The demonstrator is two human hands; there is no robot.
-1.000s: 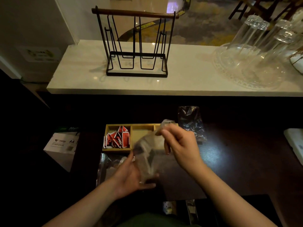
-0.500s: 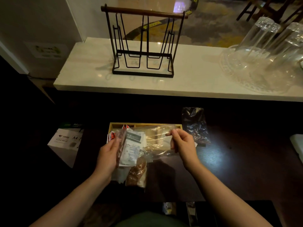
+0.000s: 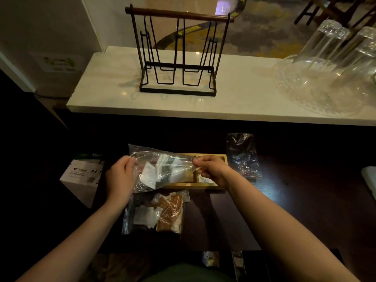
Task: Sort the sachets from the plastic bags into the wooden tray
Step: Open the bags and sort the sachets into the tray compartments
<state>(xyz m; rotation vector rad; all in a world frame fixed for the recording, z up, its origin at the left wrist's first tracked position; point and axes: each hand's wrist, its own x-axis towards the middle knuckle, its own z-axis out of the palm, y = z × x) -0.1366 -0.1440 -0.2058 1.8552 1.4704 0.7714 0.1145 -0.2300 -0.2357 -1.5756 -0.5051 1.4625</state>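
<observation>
Left hand [image 3: 120, 178] and right hand [image 3: 213, 169], fingers pinched together on opposite top corners of a clear plastic bag of white and dark sachets [image 3: 162, 169], stretched between them above the left and middle of the compartmented light wooden tray [image 3: 211, 187]. Inside the bag, white sachets [image 3: 149, 176] gathered toward the left-hand side. Just nearer than the tray, flat on the dark table [image 3: 305, 200], a second clear plastic bag of brown and white sachets [image 3: 156, 212]. Right of the tray, an empty crumpled clear bag [image 3: 242, 155]. Left of the tray, a white A4 paper box [image 3: 83, 176]. Beyond the tray, on the raised pale marble ledge [image 3: 244, 98], a black wire rack with wooden top bar [image 3: 179, 53] and upturned clear glasses on a glass dish [image 3: 329, 66].
</observation>
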